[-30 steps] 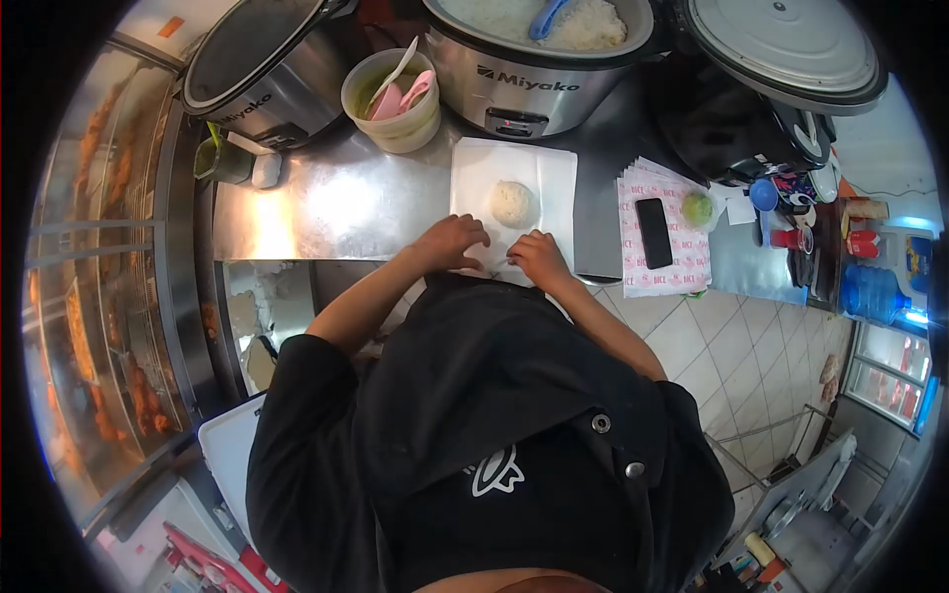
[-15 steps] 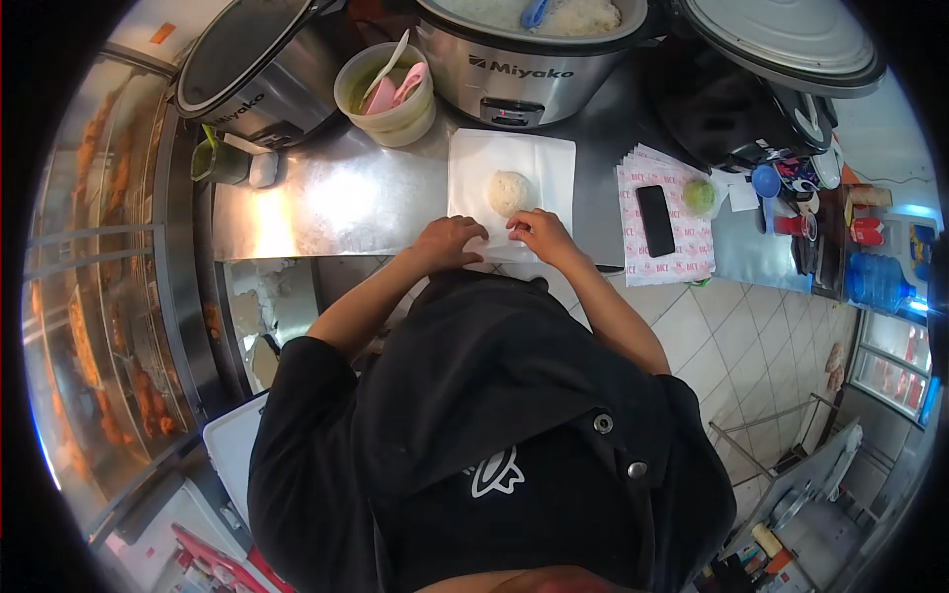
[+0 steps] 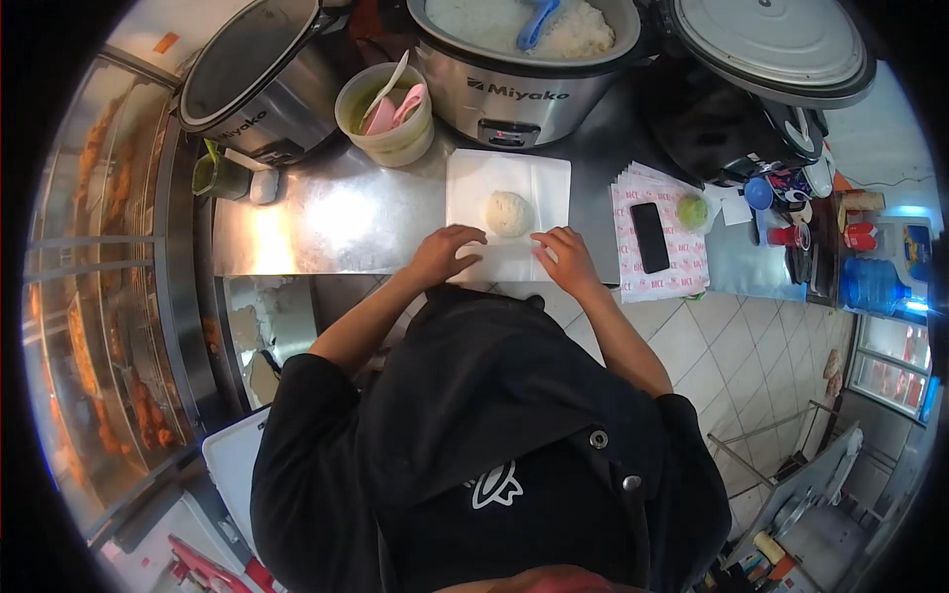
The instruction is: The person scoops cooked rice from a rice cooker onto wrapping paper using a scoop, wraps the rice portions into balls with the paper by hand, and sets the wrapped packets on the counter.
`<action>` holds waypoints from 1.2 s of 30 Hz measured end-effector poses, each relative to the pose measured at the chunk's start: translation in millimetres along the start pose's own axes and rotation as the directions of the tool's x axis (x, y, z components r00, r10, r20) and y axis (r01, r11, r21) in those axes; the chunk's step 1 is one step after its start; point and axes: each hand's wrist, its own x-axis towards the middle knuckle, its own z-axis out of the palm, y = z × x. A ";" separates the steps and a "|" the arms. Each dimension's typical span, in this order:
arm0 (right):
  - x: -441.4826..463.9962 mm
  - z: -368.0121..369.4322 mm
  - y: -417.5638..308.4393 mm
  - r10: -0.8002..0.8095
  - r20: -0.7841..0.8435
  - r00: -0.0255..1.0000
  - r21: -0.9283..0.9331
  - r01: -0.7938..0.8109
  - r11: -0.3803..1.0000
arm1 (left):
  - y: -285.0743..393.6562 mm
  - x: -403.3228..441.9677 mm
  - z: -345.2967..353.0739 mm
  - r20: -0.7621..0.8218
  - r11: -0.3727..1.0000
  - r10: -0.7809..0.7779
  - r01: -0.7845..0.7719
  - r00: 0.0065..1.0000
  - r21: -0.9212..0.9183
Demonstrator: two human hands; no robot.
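A round mound of white rice point(image 3: 508, 213) sits on a sheet of white wrapping paper point(image 3: 549, 183), which lies at the front edge of the steel counter point(image 3: 287, 232). My left hand point(image 3: 445, 257) rests by the paper's near left corner, its fingers bent and the thumb apart. On the opposite side, my right hand point(image 3: 567, 261) is at the paper's near right corner, fingers slightly curled with a gap at the thumb. Neither hand touches the rice, and I see nothing held in either. Whether the fingertips press on the paper is hard to make out.
Behind the paper stand a rice cooker point(image 3: 529, 94) with a blue scoop point(image 3: 537, 25) and a tub point(image 3: 386, 143) of green sauce with spoons. A phone point(image 3: 649, 237) lies on printed wrapping sheets point(image 3: 682, 272) at right. A glass display case point(image 3: 109, 267) is at left.
My right hand has moved right, away from the middle of the paper's near edge, and its fingers have loosened. My left hand stays near the left corner. The whole view has shifted slightly.
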 end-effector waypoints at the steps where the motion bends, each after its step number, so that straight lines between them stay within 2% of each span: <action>1: 0.6 -7.1 -6.0 -0.038 -0.022 0.999 -0.044 0.037 0.998 | -1.1 -3.4 0.8 0.038 0.998 -0.022 0.024 0.999 -0.050; 3: -7.1 -7.1 -3.6 -0.072 -0.046 0.996 -0.089 0.068 0.994 | -30.7 -18.6 14.4 0.100 0.999 -0.009 0.013 0.995 -0.041; 4: -15.7 -1.1 8.9 -0.073 0.015 0.997 -0.090 0.074 0.993 | -41.1 -23.5 17.5 0.161 0.999 0.003 0.003 0.987 -0.037; 5: -20.8 -1.3 14.6 -0.075 0.077 0.994 -0.090 0.082 0.993 | -39.7 -28.1 16.8 0.129 0.999 0.001 0.004 0.992 -0.042; 6: -27.9 -0.5 18.5 -0.074 0.073 0.995 -0.091 0.081 0.993 | -38.2 -31.0 17.4 0.131 0.999 0.004 0.001 0.991 -0.040; 8: -36.6 -0.8 15.9 0.047 0.009 0.999 0.152 -0.048 0.987 | -35.0 -33.3 16.7 0.012 0.982 -0.036 0.038 0.999 -0.187; 9: -32.4 1.7 17.4 0.051 0.004 0.999 0.152 -0.051 0.987 | -36.2 -29.4 15.2 0.015 0.982 -0.031 0.034 0.999 -0.186; 10: -25.4 5.7 19.7 0.135 -0.114 0.984 0.319 -0.092 0.943 | -34.4 -23.4 12.3 0.036 0.886 -0.284 0.277 0.958 -0.372; 11: -18.1 8.9 22.6 0.235 -0.214 0.948 0.479 -0.107 0.871 | -34.3 -18.1 11.0 0.107 0.696 -0.510 0.483 0.853 -0.531; 12: -9.5 11.2 27.2 0.242 -0.216 0.946 0.479 -0.114 0.871 | -41.3 -10.6 12.4 0.115 0.696 -0.506 0.484 0.855 -0.530; 14: 7.6 19.9 45.4 0.566 0.023 0.824 0.630 -0.452 0.632 | -62.3 10.4 16.7 -0.076 0.761 -0.487 0.381 0.870 -0.525; 16: 17.3 43.8 69.8 0.618 0.022 0.786 0.579 -0.514 0.633 | -71.6 20.1 19.4 -0.104 0.790 -0.499 0.403 0.860 -0.463; 18: 22.3 45.8 72.7 0.661 0.013 0.750 0.525 -0.568 0.634 | -72.9 27.0 20.2 -0.046 0.707 -0.634 0.554 0.772 -0.440; 19: 24.5 35.5 63.5 0.665 -0.112 0.739 0.417 -0.572 0.706 | -62.7 29.2 18.6 -0.049 0.706 -0.635 0.553 0.771 -0.442; 20: 28.0 25.9 54.6 0.647 -0.232 0.727 0.300 -0.579 0.758 | -41.5 27.8 15.0 -0.185 0.763 -0.610 0.508 0.771 -0.400; 21: 35.4 17.2 50.3 0.644 -0.228 0.730 0.299 -0.576 0.760 | -26.0 24.5 15.0 -0.318 0.815 -0.568 0.465 0.759 -0.347; 22: 44.9 8.6 49.1 0.528 -0.277 0.803 0.230 -0.478 0.848 | -20.0 19.9 19.5 -0.321 0.814 -0.569 0.465 0.757 -0.347; 23: 51.6 5.0 51.5 0.404 -0.316 0.859 0.155 -0.373 0.915 | -14.6 13.8 25.2 -0.531 0.944 -0.289 0.329 0.796 -0.020; 24: 61.4 3.8 53.5 0.407 -0.315 0.858 0.156 -0.376 0.914 | -9.3 8.2 31.6 -0.617 0.921 0.052 0.202 0.785 0.334; 25: 75.5 4.2 56.6 0.304 -0.309 0.901 0.048 -0.304 0.951 | -6.4 4.1 38.9 -0.397 0.935 0.096 0.054 0.913 0.351; 26: 85.8 5.5 58.5 0.196 -0.292 0.936 -0.060 -0.223 0.973 | -0.3 2.7 43.2 -0.154 0.939 0.151 -0.092 0.977 0.332; 27: 90.4 7.9 57.6 0.195 -0.291 0.937 -0.060 -0.221 0.973 | 7.2 2.4 50.1 -0.156 0.939 0.150 -0.091 0.976 0.332; 29: 102.7 13.8 62.0 0.258 -0.154 0.954 -0.222 -0.288 0.932 | 24.4 14.0 52.1 -0.087 0.931 0.161 -0.122 0.983 0.344; 30: 107.8 14.8 64.3 0.248 -0.161 0.955 -0.225 -0.280 0.933 | 23.5 17.9 50.8 -0.094 0.928 0.167 -0.124 0.982 0.352; 32: 110.0 14.4 67.2 0.306 -0.064 0.950 -0.224 -0.312 0.923 | 22.3 21.3 54.9 -0.137 0.937 0.094 -0.041 0.986 0.346; 34: 113.9 6.3 66.9 0.315 -0.030 0.948 -0.228 -0.314 0.922 | 19.1 23.3 55.6 -0.134 0.924 0.082 -0.025 0.988 0.380; 36: 124.3 -4.5 58.8 0.315 0.011 0.949 -0.230 -0.304 0.924 | 18.0 21.6 54.8 -0.085 0.942 0.050 -0.019 0.995 0.336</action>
